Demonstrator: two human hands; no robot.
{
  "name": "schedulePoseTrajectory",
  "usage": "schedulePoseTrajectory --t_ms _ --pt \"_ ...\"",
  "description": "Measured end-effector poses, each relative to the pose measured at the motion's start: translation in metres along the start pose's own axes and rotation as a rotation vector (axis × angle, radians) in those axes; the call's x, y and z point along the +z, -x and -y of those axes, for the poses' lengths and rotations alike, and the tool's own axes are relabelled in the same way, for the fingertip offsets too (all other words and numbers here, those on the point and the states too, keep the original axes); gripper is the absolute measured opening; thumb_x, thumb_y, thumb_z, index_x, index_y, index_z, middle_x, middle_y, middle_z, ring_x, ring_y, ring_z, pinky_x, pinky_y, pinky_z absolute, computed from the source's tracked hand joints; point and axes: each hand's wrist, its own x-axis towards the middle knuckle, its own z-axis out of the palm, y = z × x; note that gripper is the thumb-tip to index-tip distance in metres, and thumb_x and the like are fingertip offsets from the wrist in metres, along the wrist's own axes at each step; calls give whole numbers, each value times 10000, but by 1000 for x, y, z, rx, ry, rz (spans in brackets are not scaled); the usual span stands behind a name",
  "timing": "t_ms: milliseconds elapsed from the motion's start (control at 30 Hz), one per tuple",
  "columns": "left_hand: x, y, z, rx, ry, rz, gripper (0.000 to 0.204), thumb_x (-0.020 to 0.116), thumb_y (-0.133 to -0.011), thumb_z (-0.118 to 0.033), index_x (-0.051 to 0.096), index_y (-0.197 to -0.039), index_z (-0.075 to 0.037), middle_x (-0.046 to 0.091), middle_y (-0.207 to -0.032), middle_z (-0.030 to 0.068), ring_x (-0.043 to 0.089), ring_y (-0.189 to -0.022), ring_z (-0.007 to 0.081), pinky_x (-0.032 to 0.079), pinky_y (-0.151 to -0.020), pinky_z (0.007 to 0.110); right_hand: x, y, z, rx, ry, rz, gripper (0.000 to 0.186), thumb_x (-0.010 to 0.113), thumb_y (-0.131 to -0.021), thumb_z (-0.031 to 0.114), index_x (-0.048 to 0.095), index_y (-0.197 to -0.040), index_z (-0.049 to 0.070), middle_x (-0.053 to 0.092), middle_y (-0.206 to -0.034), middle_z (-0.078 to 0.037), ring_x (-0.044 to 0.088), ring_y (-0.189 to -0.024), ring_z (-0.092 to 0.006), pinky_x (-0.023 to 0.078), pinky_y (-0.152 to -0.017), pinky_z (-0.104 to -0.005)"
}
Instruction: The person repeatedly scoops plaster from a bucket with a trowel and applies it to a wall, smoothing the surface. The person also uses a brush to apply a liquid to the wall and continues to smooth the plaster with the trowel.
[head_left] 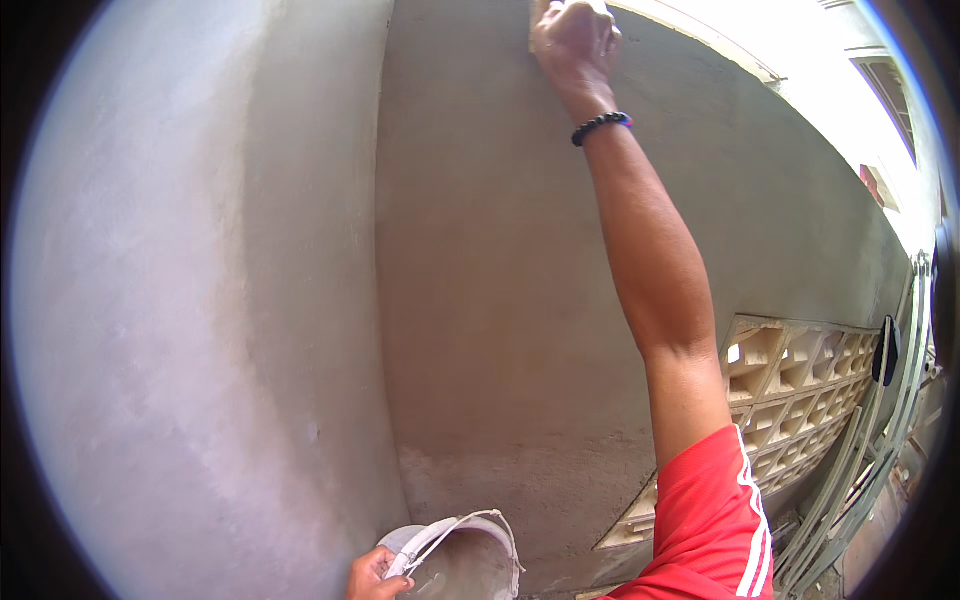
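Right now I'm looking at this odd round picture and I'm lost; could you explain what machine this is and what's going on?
There's no machine here, just a person's two bare hands, seen by a wide camera worn on the head. Its lens bends straight edges. Ahead is an upright grey wall, with pale openwork blocks lower right. The right arm, in a red sleeve, is raised; the right hand looks closed on a pale object, too cut off to identify. The left hand, at the bottom edge, has its fingers at the rim of a pale bucket.
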Motion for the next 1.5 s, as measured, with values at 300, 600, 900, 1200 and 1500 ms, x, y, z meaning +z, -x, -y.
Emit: schedulePoseTrajectory --t_ms 300,600,900,1200,1500 --pt "1 -1 -6 82 -85 53 460 560 -695 26 543 -1152 73 624 -1020 120 587 -901 200 475 -773 306 10 -6 7 337 -849 360 273 565 -894 185 620 -1108 27 673 -972 -126 662 -866 -255 520 -767 -373" --pt "2 -8 -13 88 -44 88 377 564 -698 5 580 -1072 48 623 -909 86 573 -804 166 470 -702 295 18 -67 -103 -142 -239 563 315 590 -897 183 571 -1192 74 621 -1054 -85 601 -958 -194 503 -808 -346" --pt "2 -19 6 130 -76 42 246 621 -649 2 577 -891 15 599 -795 63 540 -708 139 440 -632 290 -1 -33 -17 -590 133 593 295 618 -856 171 588 -1122 49 617 -1002 -116 596 -965 -279 481 -834 -379" --pt "-8 -20 -13 211 -157 45 197 702 -607 -11 541 -720 -13 553 -653 1 487 -623 70 400 -565 253 -33 -60 -36 -389 -69 579 356 586 -842 127 567 -1170 -9 631 -1079 -192 617 -1003 -304 466 -895 -379" --pt "-13 -27 1 150 -228 8 212 713 -598 -30 535 -713 -20 537 -634 -1 471 -617 68 383 -546 260 -6 -20 -2 -589 -7 679 332 599 -834 117 574 -1141 -6 618 -1080 -175 588 -1030 -307 456 -886 -368"
